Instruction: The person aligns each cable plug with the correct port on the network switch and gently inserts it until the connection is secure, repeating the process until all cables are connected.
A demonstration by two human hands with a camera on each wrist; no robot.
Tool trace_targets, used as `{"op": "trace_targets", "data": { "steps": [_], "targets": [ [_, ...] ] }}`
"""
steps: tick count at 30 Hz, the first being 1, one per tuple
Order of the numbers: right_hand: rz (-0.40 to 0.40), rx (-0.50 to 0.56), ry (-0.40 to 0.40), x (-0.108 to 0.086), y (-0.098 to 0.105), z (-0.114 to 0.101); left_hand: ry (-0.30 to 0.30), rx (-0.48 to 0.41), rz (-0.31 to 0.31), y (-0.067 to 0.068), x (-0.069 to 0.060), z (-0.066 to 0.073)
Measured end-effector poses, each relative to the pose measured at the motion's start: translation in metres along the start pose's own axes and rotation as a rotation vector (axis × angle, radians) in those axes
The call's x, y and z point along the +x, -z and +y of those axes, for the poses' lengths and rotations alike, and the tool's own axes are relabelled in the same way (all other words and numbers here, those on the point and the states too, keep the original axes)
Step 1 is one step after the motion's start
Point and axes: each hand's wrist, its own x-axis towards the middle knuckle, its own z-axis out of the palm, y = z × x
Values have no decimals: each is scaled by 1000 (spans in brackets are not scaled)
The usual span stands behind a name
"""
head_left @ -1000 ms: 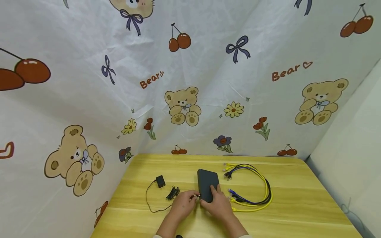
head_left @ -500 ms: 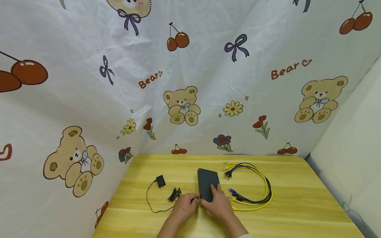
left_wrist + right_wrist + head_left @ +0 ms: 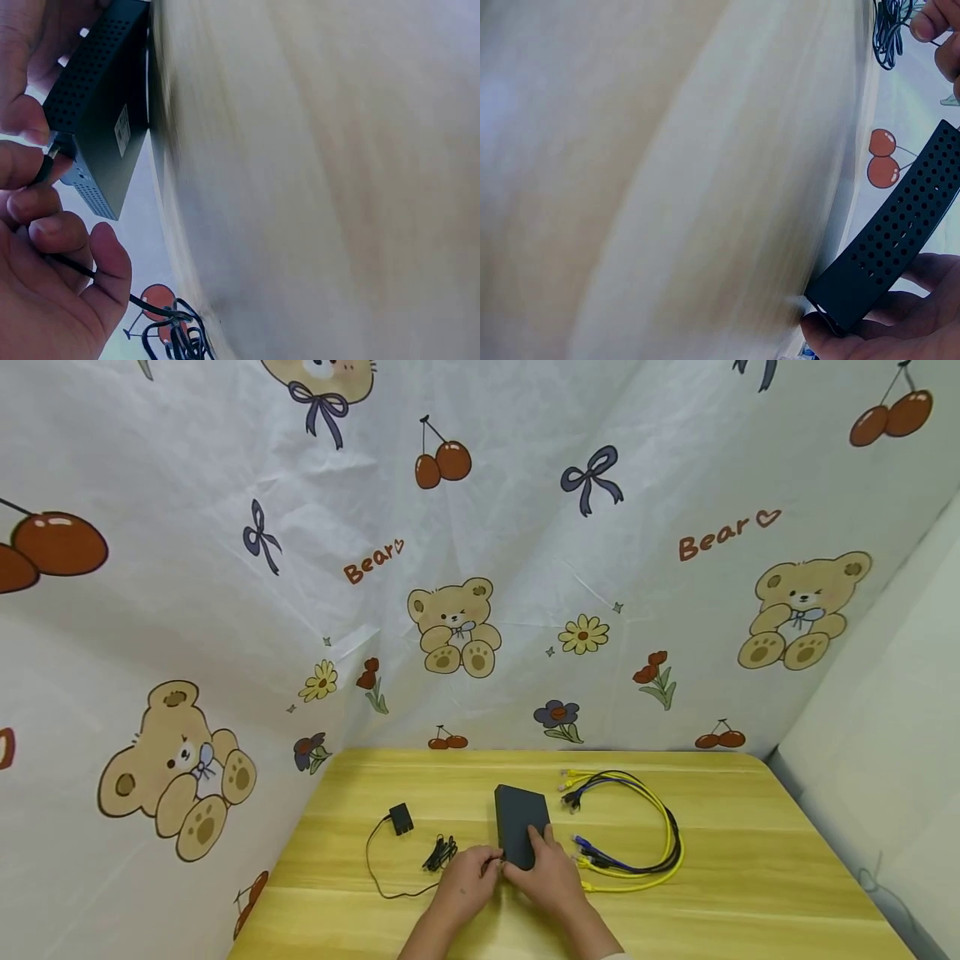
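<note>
A flat black network switch (image 3: pixel 519 814) stands tilted on the table, held by my right hand (image 3: pixel 551 877). In the right wrist view, that hand's fingers wrap the end of the switch's perforated side (image 3: pixel 900 225). My left hand (image 3: pixel 467 878) pinches a thin black power plug (image 3: pixel 53 153) at the switch's edge. A bit of the metal tip shows in the left wrist view; how far it sits in the socket, I cannot tell. The plug's cord (image 3: pixel 71 262) runs under the left fingers to a coiled bundle (image 3: pixel 440 852) and the black power adapter (image 3: pixel 401 819).
Right of the switch lie several curved network cables (image 3: pixel 667 843), yellow, black and blue. Everything rests on a wood-grain table (image 3: pixel 750 860). A white cloth (image 3: pixel 510 527) printed with bears and cherries hangs behind and at the left.
My left hand has shifted slightly toward me and the switch, bringing the plug closer against its edge. The coiled bundle has slid a little right. My right hand stays on the switch.
</note>
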Motion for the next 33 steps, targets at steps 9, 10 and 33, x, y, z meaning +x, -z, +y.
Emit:
{"op": "trace_targets", "data": {
  "steps": [9, 10, 33],
  "targets": [
    [13, 33, 2, -3, -2, -1, 17, 93, 65, -4, 3, 3],
    [14, 34, 2, -3, -2, -1, 15, 89, 65, -4, 4, 3],
    [16, 24, 12, -5, 4, -2, 17, 0, 64, -7, 1, 0]
  ]
}}
